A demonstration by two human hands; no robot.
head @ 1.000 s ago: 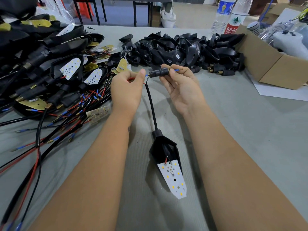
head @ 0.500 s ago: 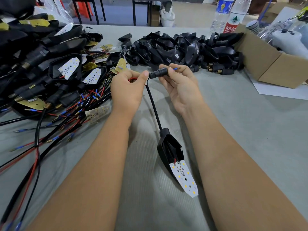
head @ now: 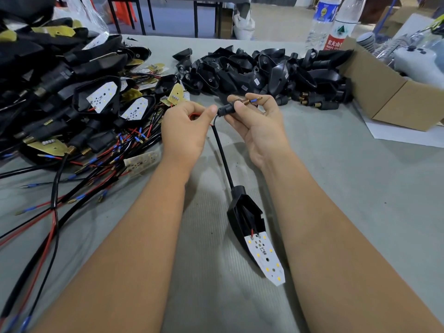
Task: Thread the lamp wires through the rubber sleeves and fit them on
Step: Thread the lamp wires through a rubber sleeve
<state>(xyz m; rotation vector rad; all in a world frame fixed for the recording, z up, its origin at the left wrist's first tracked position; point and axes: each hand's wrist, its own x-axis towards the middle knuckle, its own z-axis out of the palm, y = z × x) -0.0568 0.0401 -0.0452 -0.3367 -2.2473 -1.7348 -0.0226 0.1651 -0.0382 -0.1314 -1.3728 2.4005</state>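
Note:
My right hand (head: 258, 127) pinches a black rubber sleeve (head: 227, 108) with a brass threaded end; a blue-tipped wire (head: 255, 100) pokes out past that end. My left hand (head: 185, 131) pinches the red wire (head: 195, 115) just left of the sleeve's mouth. From there a black cable (head: 222, 155) runs down to a black lamp housing (head: 245, 217) lying on the grey table (head: 348, 188), with its white LED board (head: 265, 257) sticking out toward me.
A tangle of wired lamps (head: 91, 102) with red, black and blue-tipped wires fills the left side. A heap of black housings (head: 264, 73) lies behind my hands. A cardboard box (head: 384, 92) and two water bottles (head: 334, 22) stand at the back right.
The sleeve has slid along so its brass end and more of the blue-tipped wire show past my right fingers. The lamp housing has swung rightward on the table.

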